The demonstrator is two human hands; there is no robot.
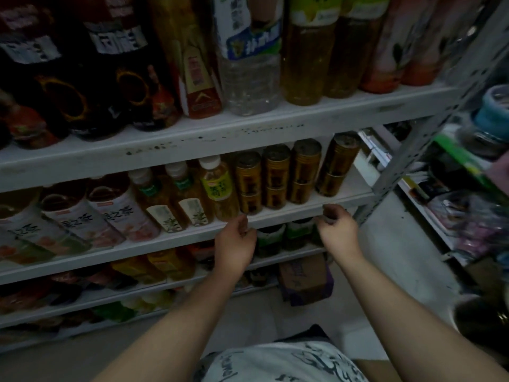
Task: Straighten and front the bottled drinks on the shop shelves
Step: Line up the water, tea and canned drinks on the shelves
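Both my hands hover in front of the middle shelf's white front edge (289,213). My left hand (235,239) has loosely curled fingers just below a tea bottle with a yellow-green label (217,186) and holds nothing. My right hand (334,226) hangs the same way, empty, below the stacked golden cans (275,180). Left of the yellow-green bottle stand two amber tea bottles (170,199) and several white-labelled bottles (115,213). On the top shelf stand large dark cola bottles (115,78), a clear water bottle (248,64) and amber tea bottles (305,56).
Dark green cans (271,238) sit on the shelf below my hands, partly hidden by them. A cardboard box (303,277) lies on the floor under the shelves. A perforated metal upright (407,150) ends the shelving on the right, with a second rack of goods (468,210) beyond.
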